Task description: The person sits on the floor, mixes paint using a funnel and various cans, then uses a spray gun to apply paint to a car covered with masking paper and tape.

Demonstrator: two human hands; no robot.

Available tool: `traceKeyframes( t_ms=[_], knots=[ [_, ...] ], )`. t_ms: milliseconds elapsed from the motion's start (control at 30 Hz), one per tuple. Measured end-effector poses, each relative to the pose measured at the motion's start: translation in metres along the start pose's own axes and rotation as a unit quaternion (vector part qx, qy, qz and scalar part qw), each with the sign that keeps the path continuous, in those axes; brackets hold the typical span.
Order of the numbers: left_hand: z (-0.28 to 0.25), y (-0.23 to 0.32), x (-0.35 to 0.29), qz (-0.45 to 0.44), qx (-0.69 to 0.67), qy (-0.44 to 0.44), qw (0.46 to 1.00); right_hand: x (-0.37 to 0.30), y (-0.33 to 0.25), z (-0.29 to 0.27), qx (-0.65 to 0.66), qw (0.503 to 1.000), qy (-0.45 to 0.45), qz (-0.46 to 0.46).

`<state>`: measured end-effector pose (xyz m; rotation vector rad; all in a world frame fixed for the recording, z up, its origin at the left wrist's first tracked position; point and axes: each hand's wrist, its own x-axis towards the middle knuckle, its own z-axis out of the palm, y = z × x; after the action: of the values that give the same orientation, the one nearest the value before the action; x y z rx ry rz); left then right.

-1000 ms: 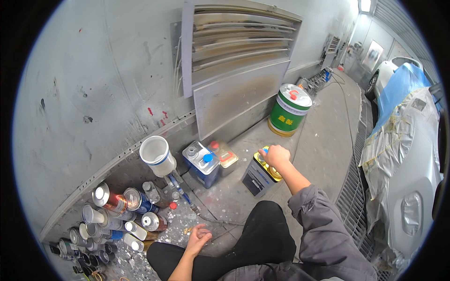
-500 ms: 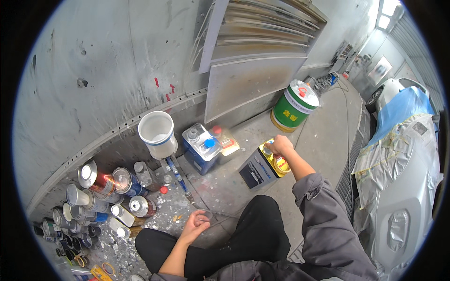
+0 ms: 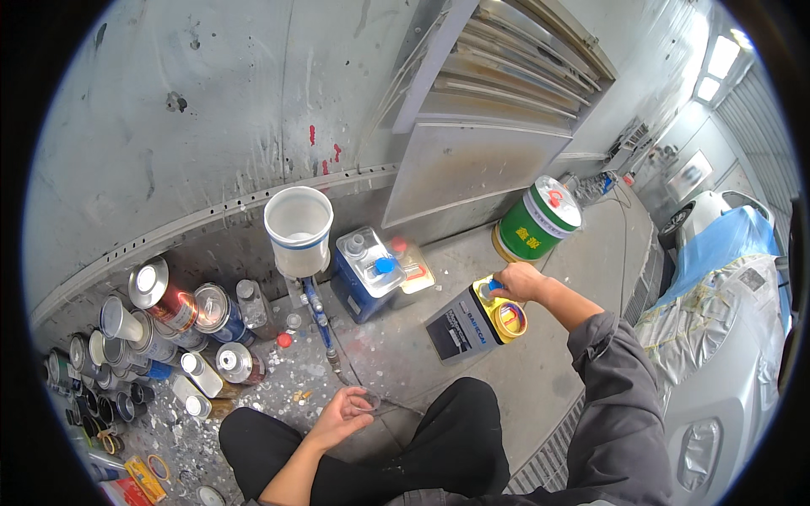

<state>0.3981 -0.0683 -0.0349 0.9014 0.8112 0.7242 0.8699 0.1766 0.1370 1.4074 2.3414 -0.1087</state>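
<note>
From the head view, our right hand (image 3: pixel 516 282) rests on top of a rectangular grey canister (image 3: pixel 472 320) with a yellow top, standing on the floor (image 3: pixel 540 379) just ahead of our knee; the fingers are closed around its blue cap (image 3: pixel 490 287). We judge this can stiff, fairly heavy if full, and best taken by the top handle or gripped at the cap. Our left hand (image 3: pixel 342 416) hovers low near our leg, fingers loosely curled and pinching a thin clear piece we cannot identify. A white mixing cup (image 3: pixel 298 229) and a blue can (image 3: pixel 367 274) stand nearby, and a green pail (image 3: pixel 537 221) stands beyond the canister.
</note>
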Motion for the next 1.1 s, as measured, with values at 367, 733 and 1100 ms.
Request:
traceKeyframes(
  t_ms=[367,733,1100],
  knots=[
    [-0.007,-0.012,0.016,0.005,-0.029,-0.004,1.000,0.023,-0.048,-0.019,0.336,0.850,-0.076,0.398],
    [-0.006,-0.010,0.012,0.008,-0.033,-0.004,0.999,0.013,-0.018,0.013,0.033,0.999,0.022,0.024],
    [-0.008,-0.011,0.015,0.005,-0.027,-0.012,1.000,0.000,-0.058,-0.025,0.043,0.980,0.007,0.192]
  ],
)
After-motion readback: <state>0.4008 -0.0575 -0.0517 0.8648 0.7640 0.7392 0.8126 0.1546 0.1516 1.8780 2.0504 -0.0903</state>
